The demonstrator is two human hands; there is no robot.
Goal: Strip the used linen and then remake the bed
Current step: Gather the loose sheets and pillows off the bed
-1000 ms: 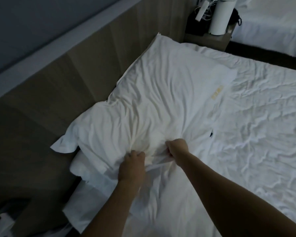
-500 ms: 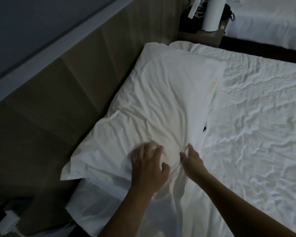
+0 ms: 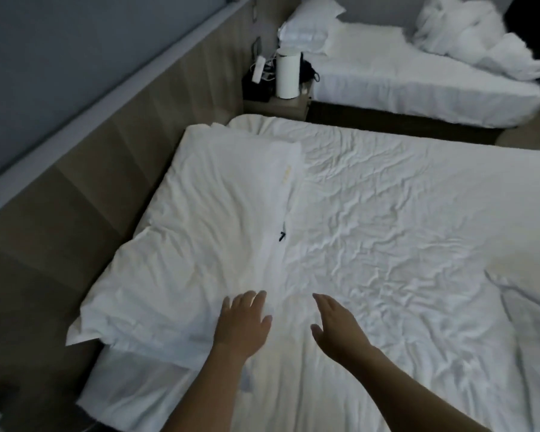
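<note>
Against the wooden headboard (image 3: 85, 194), along the head of the bed, lies the white pillow (image 3: 200, 238), long and flattened, its case creased all over and its near corner flap sticking out past the mattress edge toward the headboard. A small yellowish label and a small dark mark show on the pillow's edge farthest from the headboard. Beside that edge spreads the white bed sheet (image 3: 402, 244), heavily wrinkled across the mattress. The left hand (image 3: 242, 322) hovers over or rests on the pillow's near end, fingers spread and straight, gripping nothing. The right hand (image 3: 335, 327) is just beside it over the sheet, fingers extended and relaxed, holding nothing. Beyond the pillow's far end, a nightstand (image 3: 281, 104) carries a white cylinder (image 3: 286, 73), with a second bed (image 3: 418, 79) behind it.
</note>
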